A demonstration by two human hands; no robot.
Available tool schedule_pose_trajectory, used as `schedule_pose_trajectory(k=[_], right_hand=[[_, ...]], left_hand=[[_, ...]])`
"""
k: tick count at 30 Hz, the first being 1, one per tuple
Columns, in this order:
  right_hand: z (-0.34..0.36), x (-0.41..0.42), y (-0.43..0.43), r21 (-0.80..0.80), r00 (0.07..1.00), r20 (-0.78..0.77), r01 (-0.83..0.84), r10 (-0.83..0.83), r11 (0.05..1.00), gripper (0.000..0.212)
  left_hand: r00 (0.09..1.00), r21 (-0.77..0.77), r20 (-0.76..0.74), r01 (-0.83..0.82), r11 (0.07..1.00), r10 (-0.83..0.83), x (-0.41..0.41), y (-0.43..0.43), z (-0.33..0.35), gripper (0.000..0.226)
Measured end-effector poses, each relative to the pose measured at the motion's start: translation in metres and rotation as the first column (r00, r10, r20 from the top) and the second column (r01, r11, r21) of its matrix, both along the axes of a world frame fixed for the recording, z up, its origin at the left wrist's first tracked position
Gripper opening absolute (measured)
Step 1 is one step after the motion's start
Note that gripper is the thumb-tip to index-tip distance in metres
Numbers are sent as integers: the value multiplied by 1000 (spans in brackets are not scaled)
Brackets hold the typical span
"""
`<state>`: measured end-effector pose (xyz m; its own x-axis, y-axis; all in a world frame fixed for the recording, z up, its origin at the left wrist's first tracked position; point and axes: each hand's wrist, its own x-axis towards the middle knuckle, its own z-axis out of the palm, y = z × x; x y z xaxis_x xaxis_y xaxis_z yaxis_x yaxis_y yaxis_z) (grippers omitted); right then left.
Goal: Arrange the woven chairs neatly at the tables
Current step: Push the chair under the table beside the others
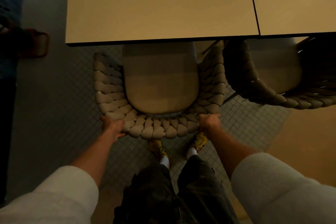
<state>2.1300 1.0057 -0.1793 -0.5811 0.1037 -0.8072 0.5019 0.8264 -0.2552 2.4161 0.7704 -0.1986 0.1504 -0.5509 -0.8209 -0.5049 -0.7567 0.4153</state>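
Note:
A woven chair with a thick braided beige back and a smooth seat cushion stands directly below me, its seat front tucked under the edge of a pale table. My left hand grips the braided back rim at its left rear corner. My right hand grips the same rim at the right rear corner. A second woven chair stands to the right, angled, its seat partly under the neighbouring table.
The two tabletops butt together along a dark seam. Small square floor tiles lie under the chairs, and my yellow shoes stand just behind the chair. At the left edge there is a dark shape with a reddish frame.

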Motion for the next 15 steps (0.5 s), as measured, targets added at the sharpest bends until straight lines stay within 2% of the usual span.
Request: schedule_pose_trajectory(k=[2, 5, 9, 13, 15], right_hand=[[10, -2, -3, -32, 995, 22, 95, -95, 995, 101], [8, -18, 0, -49, 997, -13, 79, -79, 996, 99], [-38, -61, 5, -57, 995, -77, 55, -59, 997, 111], [-2, -71, -18, -24, 987, -161, 4, -8, 1000, 80], [-4, -71, -18, 16, 980, -193, -48, 50, 999, 72]], left_hand=[[1000, -15, -11, 20, 1000, -20, -6, 6, 10, 69], [1000, -2, 0, 14, 1000, -14, -8, 1, 12, 77], [1000, -16, -3, 19, 1000, -19, -1, -12, -5, 62], [994, -33, -98, -53, 998, 50, -2, -23, -26, 26], [994, -36, -83, -70, 997, 66, -3, -24, -31, 23]])
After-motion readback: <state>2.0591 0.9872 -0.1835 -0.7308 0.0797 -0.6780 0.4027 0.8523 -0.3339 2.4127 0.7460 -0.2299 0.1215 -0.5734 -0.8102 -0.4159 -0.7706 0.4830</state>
